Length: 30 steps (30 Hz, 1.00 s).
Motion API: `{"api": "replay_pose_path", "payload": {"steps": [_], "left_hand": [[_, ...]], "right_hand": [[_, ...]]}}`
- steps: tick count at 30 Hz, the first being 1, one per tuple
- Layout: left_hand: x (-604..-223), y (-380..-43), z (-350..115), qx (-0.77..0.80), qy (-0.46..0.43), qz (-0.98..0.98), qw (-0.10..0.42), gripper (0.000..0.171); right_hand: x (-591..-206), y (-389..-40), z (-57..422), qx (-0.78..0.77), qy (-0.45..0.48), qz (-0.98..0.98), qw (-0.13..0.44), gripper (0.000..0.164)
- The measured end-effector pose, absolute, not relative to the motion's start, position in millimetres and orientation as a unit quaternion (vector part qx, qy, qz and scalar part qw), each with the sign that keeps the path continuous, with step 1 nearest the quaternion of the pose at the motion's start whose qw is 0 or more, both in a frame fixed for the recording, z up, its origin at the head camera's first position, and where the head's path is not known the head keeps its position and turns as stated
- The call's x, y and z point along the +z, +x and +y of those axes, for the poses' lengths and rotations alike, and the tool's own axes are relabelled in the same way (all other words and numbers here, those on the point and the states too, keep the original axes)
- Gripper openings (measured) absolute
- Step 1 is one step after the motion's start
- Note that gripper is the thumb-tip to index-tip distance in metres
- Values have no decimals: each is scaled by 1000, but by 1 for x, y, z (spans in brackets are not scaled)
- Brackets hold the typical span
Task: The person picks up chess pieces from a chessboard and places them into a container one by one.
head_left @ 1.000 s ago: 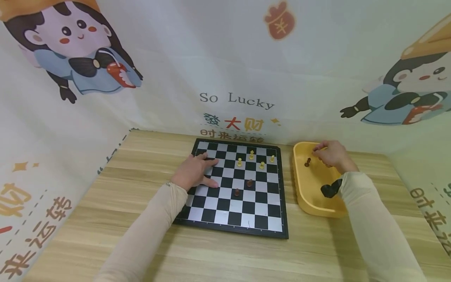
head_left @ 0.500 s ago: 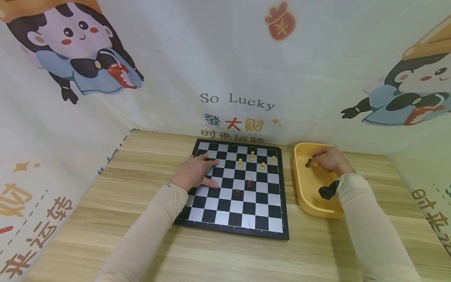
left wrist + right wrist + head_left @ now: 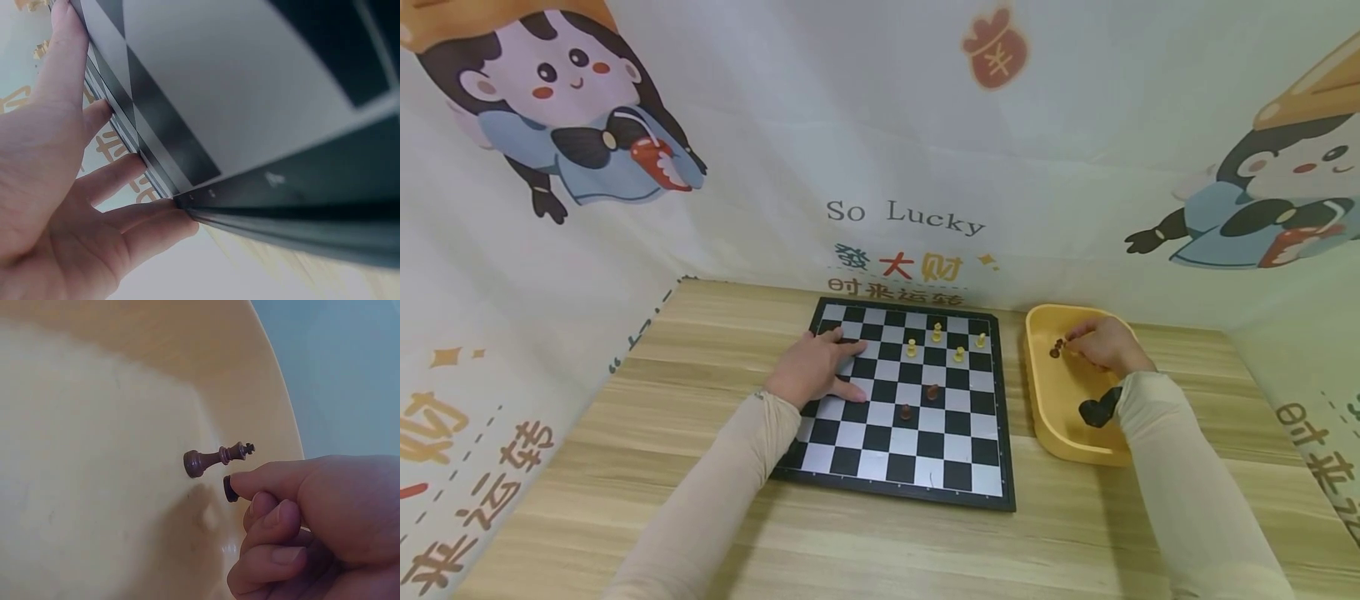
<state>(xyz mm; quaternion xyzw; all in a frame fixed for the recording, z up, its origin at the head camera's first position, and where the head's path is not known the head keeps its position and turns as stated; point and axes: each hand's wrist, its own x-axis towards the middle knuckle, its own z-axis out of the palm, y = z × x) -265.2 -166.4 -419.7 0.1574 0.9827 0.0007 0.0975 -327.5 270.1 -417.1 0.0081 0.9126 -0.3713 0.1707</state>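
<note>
My left hand point(image 3: 811, 367) rests spread on the left side of a black-and-white chessboard point(image 3: 872, 462). In the left wrist view its fingertips point(image 3: 159, 215) touch the board's edge. Over the yellow tray point(image 3: 87, 456), my right hand point(image 3: 1108, 343) pinches a dark brown chess piece point(image 3: 231, 489) between thumb and fingers. Only that piece's base shows; the rest is hidden by the hand. Just beside it, a dark brown chess king point(image 3: 209, 460) lies on its side in the tray.
Several pale yellow chess pieces, among them a tall one point(image 3: 937, 333), stand on the board's far right part. Two brown pieces, one nearer point(image 3: 906, 412) and one farther point(image 3: 932, 392), stand mid-board. A printed cloth point(image 3: 760, 167) hangs behind the wooden table point(image 3: 647, 400).
My right hand has come down and slightly nearer inside the tray, close to the lying king. My left hand stays on the board, and the pieces there have not moved.
</note>
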Motion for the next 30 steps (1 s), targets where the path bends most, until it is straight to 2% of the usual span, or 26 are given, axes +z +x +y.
{"api": "replay_pose_path", "payload": {"steps": [9, 16, 30], "left_hand": [[-421, -266, -164, -4, 161, 982, 95, 93], [-420, -266, -164, -5, 158, 983, 97, 93], [-418, -265, -165, 1, 159, 983, 97, 93]], "right_hand": [[-420, -327, 272, -391, 25, 905, 168, 36], [-415, -324, 271, -400, 18, 901, 169, 41], [-395, -316, 258, -356, -17, 925, 129, 46]]}}
